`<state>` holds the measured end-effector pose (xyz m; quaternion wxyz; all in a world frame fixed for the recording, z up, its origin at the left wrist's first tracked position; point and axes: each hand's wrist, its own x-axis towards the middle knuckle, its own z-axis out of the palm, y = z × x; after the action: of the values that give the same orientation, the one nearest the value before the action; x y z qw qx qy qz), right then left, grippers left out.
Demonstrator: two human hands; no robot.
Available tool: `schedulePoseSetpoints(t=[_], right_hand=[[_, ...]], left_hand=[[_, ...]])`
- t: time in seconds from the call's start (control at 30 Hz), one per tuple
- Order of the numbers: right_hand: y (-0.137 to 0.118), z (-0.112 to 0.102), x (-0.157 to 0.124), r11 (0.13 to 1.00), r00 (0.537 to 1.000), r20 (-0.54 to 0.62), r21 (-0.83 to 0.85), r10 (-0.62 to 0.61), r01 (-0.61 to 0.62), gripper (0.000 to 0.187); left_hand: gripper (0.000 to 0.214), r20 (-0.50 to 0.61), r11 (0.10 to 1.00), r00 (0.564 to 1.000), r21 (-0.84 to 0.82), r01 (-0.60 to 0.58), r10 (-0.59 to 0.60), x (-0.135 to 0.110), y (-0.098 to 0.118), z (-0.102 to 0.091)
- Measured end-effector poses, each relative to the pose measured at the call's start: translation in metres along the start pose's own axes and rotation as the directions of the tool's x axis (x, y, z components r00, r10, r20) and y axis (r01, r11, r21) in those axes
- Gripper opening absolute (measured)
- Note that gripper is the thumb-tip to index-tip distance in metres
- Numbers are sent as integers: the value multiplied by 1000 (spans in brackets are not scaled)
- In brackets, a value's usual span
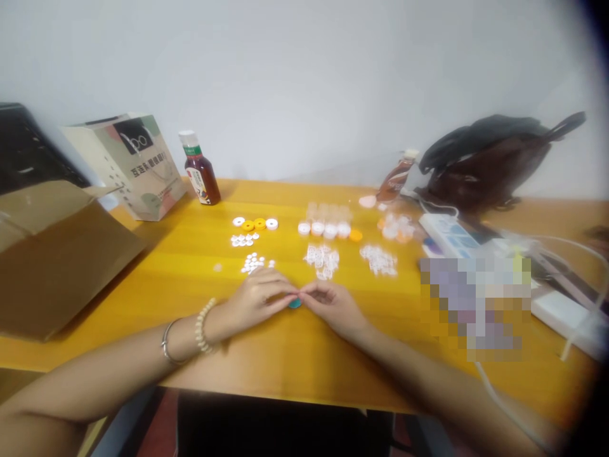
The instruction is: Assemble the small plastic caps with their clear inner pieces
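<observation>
My left hand (pixel 261 295), with a beaded bracelet and a metal bangle on its wrist, reaches in from the left with its fingers pinched. My right hand (pixel 333 308) comes from the other side, also pinched, and the fingertips of both hands meet. Between them is a small round teal disc (pixel 295 304), partly covered by the fingers. Anything smaller in the pinch is too blurred to make out. Just beyond my left hand lie small white round pieces (pixel 254 261). Past my right hand are two heaps of clear plastic pieces (pixel 322 259).
Farther back are white and yellow rings (pixel 259 223) and a row of white round pieces (pixel 330 230). A red-brown bottle (pixel 202 171), paper bag (pixel 143 165) and cardboard box (pixel 61 254) stand left. A power strip (pixel 450 235), cables and dark bag (pixel 495 158) lie right.
</observation>
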<state>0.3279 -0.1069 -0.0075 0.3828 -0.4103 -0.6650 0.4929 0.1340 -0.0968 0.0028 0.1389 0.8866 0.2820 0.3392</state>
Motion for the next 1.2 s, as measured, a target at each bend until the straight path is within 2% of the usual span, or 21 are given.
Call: schedulePoseSetpoints(t=[0.17, 0.27, 0.37, 0.47, 0.6, 0.83, 1.07, 1.2], right_hand=[[0, -5, -1, 961, 993, -31, -257, -114, 102, 12], [2, -6, -2, 917, 977, -19, -349, -211, 192, 11], [6, -4, -2, 864, 956, 19, -422, -294, 274, 20], [11, -2, -2, 830, 947, 44, -469, -319, 302, 29], [15, -2, -2, 815, 949, 43, -501, -313, 292, 28], [13, -1, -2, 838, 963, 59, -481, -263, 259, 25], [13, 0, -4, 847, 959, 60, -455, -277, 273, 23], [13, -2, -3, 838, 950, 50, -458, -307, 295, 22]], left_hand=[[17, 84, 999, 996, -1, 37, -37, 0, -3, -3], [18, 137, 999, 989, -12, 53, -51, 1, -4, -3], [18, 146, 999, 988, -5, 53, -51, 2, -5, -2], [19, 150, 999, 987, -3, 51, -50, 3, -6, -1], [19, 160, 998, 986, -1, 56, -55, 4, -7, 1], [21, 179, 994, 980, -38, 100, -92, 6, -6, 2], [19, 174, 991, 978, -38, 125, -117, 3, -4, 1], [22, 209, 990, 970, -28, 137, -128, 0, -3, -5]])
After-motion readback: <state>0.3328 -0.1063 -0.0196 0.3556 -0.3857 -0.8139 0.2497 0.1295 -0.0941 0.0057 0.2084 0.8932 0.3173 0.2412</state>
